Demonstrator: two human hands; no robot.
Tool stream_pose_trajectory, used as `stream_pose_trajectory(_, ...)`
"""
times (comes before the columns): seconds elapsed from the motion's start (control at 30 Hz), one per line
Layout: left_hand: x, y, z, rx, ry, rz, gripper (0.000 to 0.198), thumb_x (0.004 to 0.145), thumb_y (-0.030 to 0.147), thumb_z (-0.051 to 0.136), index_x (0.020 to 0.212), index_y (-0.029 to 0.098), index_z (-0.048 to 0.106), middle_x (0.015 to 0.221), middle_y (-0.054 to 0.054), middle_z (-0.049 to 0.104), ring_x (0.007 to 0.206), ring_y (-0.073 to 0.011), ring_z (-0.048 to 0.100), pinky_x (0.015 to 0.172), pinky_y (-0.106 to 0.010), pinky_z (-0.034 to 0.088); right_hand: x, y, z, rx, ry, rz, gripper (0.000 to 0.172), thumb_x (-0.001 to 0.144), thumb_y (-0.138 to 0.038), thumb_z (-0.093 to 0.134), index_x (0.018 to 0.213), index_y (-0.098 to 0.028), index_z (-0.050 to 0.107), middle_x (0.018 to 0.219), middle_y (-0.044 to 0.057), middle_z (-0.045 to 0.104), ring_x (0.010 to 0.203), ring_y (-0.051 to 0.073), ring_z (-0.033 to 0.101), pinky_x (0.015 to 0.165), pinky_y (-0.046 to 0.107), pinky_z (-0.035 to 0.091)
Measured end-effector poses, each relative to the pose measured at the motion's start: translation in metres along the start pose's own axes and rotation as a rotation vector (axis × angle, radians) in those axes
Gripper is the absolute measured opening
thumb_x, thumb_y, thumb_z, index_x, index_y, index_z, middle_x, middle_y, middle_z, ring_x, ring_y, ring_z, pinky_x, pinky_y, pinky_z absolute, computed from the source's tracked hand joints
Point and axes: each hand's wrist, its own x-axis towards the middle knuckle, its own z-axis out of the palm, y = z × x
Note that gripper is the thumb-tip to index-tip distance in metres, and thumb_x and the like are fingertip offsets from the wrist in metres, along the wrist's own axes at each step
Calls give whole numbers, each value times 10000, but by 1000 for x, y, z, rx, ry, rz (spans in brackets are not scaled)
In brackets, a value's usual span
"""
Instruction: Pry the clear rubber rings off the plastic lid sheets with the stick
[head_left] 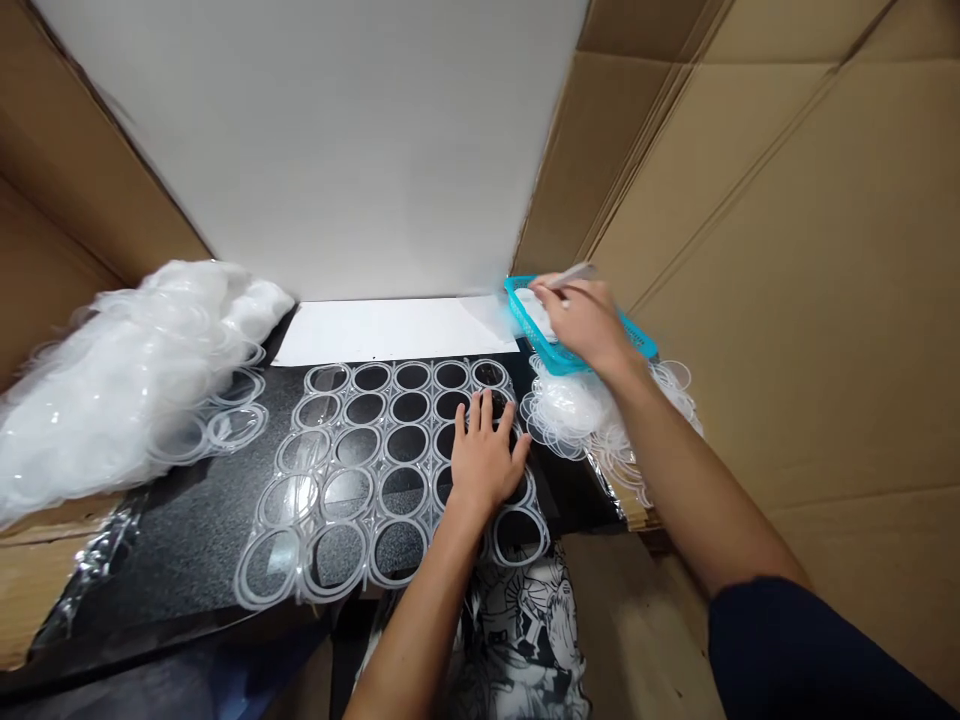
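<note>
My left hand [487, 455] lies flat with its fingers spread on the right part of a sheet of clear round plastic rings [405, 462], set out in rows on a dark speckled board. At the back right, my right hand [589, 318] is over a teal basket [564, 362]. It grips a pale, slim pen-like tool [574, 274] whose exact kind I cannot make out. White material [536, 310] lies in the basket under the fingers, partly hidden by the hand.
A large heap of clear plastic rings [142, 370] fills the left side. A smaller pile of loose rings [574, 405] sits below the basket. White paper [390, 328] lies along the back by a pale wall [337, 150]. Cardboard walls [795, 280] stand at both sides.
</note>
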Motion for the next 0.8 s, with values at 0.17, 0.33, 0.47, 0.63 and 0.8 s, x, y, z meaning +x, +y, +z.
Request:
stream_pose_trajectory(0.17, -4, -9, -26, -284, 123, 2, 496, 1064, 489, 443, 1472, 235, 566, 1648, -122, 443, 1564, -273, 355, 1302, -537, 231, -111, 35, -66, -130, -83, 236, 352, 973, -538, 577, 949, -271, 805, 1129, 85, 800, 1121, 321, 724, 1043, 494, 533)
stream_pose_trajectory(0.33, -13, -75, -91, -395, 296, -81, 374, 1037, 463, 507, 1320, 253, 632, 1497, -90, 591, 1412, -232, 530, 1216, -441, 395, -164, 51, -88, -208, 27, 213, 362, 956, -547, 555, 983, -283, 802, 1398, 102, 673, 1232, 342, 668, 1060, 528, 525)
stream_pose_trajectory(0.47, -7, -161, -146, -233, 287, -325, 382, 1015, 443, 526, 1295, 208, 634, 1397, -128, 643, 1322, -303, 585, 1158, -468, 431, -142, 13, -67, -221, 93, 202, 360, 989, -539, 535, 1029, -298, 800, 1120, 112, 755, 1063, 334, 708, 954, 495, 551)
stream_pose_trajectory(0.63, 27, -230, -166, -136, 114, -580, 352, 936, 310, 707, 1233, 127, 662, 1316, -174, 658, 1272, -355, 608, 1090, -531, 481, -68, -14, 30, -82, -378, 7, 306, 1033, -300, 488, 1234, -272, 717, 1065, 81, 779, 974, 266, 726, 870, 373, 547)
stream_pose_trajectory(0.8, 50, -248, -155, -202, -57, -616, 411, 993, 398, 672, 1338, 184, 614, 1339, -105, 638, 1133, -251, 670, 942, -471, 593, -21, 9, 102, -288, -449, 134, 209, 902, -218, 697, 1090, -126, 709, 1203, 259, 717, 1096, 365, 694, 888, 420, 517)
